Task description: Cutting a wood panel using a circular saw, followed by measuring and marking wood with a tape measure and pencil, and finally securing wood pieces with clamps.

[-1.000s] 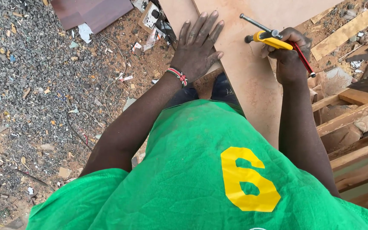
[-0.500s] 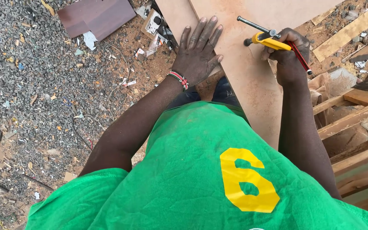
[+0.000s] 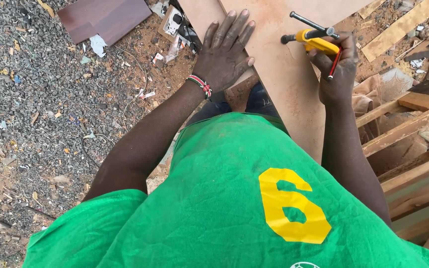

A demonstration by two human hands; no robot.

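Board (image 3: 284, 74) runs from near centre to far centre-right. Left hand (image 3: 224, 54) flat on board's left edge. Right hand (image 3: 336, 69) on board's right side, gripping marking tool (image 3: 314, 37) and pencil (image 3: 334, 64). Gravel ground (image 3: 40, 114) left. Flat panel (image 3: 103, 17) far left. Timber frame (image 3: 413, 144) right, offcuts (image 3: 398, 30) far right.

We stand in an outdoor carpentry yard; gravel ground (image 3: 40, 99), wooden frames (image 3: 413, 149), offcuts (image 3: 398, 30) and a board (image 3: 284, 64) show it.
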